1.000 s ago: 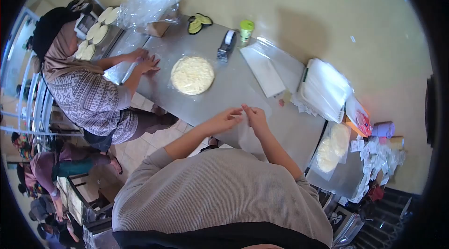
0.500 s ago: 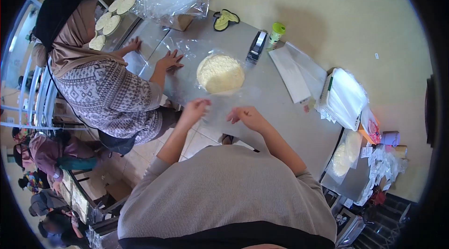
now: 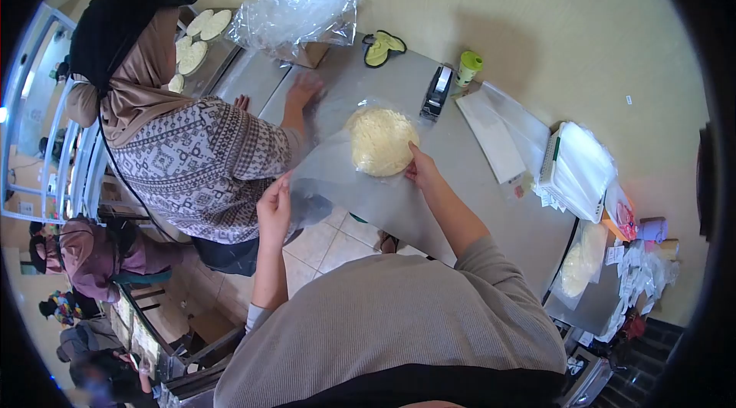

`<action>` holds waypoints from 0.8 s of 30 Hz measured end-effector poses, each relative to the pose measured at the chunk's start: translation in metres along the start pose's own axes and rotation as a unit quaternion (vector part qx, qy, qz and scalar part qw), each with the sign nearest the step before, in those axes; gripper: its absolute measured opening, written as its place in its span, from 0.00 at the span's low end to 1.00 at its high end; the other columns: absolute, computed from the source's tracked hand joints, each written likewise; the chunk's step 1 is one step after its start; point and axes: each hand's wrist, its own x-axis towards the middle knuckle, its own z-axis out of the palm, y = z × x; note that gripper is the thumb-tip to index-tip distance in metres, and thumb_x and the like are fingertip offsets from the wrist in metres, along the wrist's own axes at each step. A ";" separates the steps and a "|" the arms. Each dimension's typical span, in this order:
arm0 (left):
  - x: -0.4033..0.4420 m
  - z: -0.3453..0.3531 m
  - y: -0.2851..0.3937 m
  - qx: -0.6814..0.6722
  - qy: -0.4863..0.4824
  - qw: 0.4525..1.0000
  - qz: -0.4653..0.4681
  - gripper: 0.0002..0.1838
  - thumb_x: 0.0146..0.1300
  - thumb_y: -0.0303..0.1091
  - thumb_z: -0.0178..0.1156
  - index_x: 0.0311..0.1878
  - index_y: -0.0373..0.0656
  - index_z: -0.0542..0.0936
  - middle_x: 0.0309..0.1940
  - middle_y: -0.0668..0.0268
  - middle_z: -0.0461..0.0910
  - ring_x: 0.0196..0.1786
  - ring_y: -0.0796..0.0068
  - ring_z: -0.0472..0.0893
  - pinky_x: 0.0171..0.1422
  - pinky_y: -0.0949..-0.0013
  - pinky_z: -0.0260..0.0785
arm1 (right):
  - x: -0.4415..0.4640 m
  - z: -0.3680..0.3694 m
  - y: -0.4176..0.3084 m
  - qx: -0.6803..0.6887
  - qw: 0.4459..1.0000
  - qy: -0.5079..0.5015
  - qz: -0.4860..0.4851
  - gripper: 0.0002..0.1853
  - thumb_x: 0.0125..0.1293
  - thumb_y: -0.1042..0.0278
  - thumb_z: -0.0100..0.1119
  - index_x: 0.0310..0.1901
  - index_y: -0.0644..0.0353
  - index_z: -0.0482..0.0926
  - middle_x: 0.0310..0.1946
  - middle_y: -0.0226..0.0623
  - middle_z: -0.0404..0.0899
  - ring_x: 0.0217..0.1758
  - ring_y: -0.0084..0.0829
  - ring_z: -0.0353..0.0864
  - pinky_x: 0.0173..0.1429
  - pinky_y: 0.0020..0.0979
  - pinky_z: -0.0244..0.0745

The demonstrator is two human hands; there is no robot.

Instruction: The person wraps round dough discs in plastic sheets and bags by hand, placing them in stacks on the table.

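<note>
A round pale-yellow disc with a crumbly-looking top lies in clear plastic on the steel table. My left hand is closed on the edge of a clear plastic bag, whose loose part stretches from the disc toward me and to the left. At the disc's lower right edge, my right hand pinches the plastic-covered rim, thumb on top and the other fingers partly hidden.
A co-worker stands at the left, one hand on the steel table. Clear bags are heaped on a box. A tape dispenser, green-lidded cup, white sheets and a basket sit along the wall.
My left hand has moved left and down, drawing out the bag's loose part. My right hand has moved up to the disc's edge. The co-worker's near hand has shifted, blurred.
</note>
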 end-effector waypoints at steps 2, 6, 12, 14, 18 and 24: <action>-0.005 -0.009 -0.006 -0.053 0.007 0.998 -0.025 0.16 0.71 0.34 0.49 0.51 0.30 0.77 0.44 0.64 0.80 0.47 0.80 0.76 0.54 0.77 0.66 | 0.013 0.007 0.004 0.035 0.998 -0.030 -0.052 0.32 0.65 0.46 0.53 0.62 0.61 0.61 0.54 0.42 0.71 0.53 0.35 0.74 0.59 0.36 0.70; -0.012 -0.020 -0.007 -0.080 0.000 0.996 -0.051 0.16 0.71 0.34 0.49 0.51 0.31 0.77 0.44 0.65 0.80 0.47 0.80 0.76 0.55 0.77 0.66 | 0.006 0.044 0.001 0.170 0.967 -0.111 -0.152 0.29 0.64 0.55 0.53 0.62 0.63 0.61 0.56 0.44 0.70 0.58 0.40 0.73 0.62 0.42 0.70; -0.016 0.016 -0.005 -0.091 -0.007 0.995 -0.046 0.17 0.71 0.36 0.49 0.51 0.31 0.77 0.46 0.63 0.80 0.50 0.78 0.76 0.58 0.74 0.66 | -0.017 0.018 -0.029 0.238 0.935 -0.245 -0.095 0.29 0.63 0.61 0.51 0.64 0.63 0.60 0.58 0.47 0.69 0.60 0.41 0.72 0.63 0.43 0.70; -0.013 0.029 0.002 -0.104 -0.007 0.994 -0.029 0.16 0.71 0.34 0.49 0.52 0.31 0.77 0.46 0.64 0.80 0.49 0.79 0.76 0.57 0.75 0.65 | -0.034 -0.013 -0.039 0.226 0.935 -0.246 -0.122 0.29 0.63 0.60 0.51 0.64 0.63 0.60 0.59 0.47 0.69 0.61 0.41 0.71 0.63 0.43 0.70; -0.014 0.069 0.035 -0.108 -0.051 0.993 0.014 0.16 0.72 0.33 0.47 0.53 0.31 0.76 0.48 0.62 0.79 0.51 0.79 0.75 0.57 0.75 0.64 | -0.104 -0.113 -0.051 0.179 0.939 -0.212 -0.204 0.29 0.66 0.51 0.49 0.63 0.61 0.63 0.59 0.47 0.69 0.61 0.43 0.70 0.63 0.45 0.69; -0.035 0.174 0.065 0.062 -0.205 0.954 0.208 0.17 0.63 0.20 0.50 0.55 0.41 0.77 0.54 0.56 0.77 0.59 0.58 0.75 0.65 0.64 0.62 | -0.230 -0.197 -0.020 0.509 0.785 -0.247 -0.254 0.34 0.65 0.38 0.43 0.61 0.59 0.66 0.59 0.45 0.69 0.60 0.45 0.71 0.62 0.48 0.69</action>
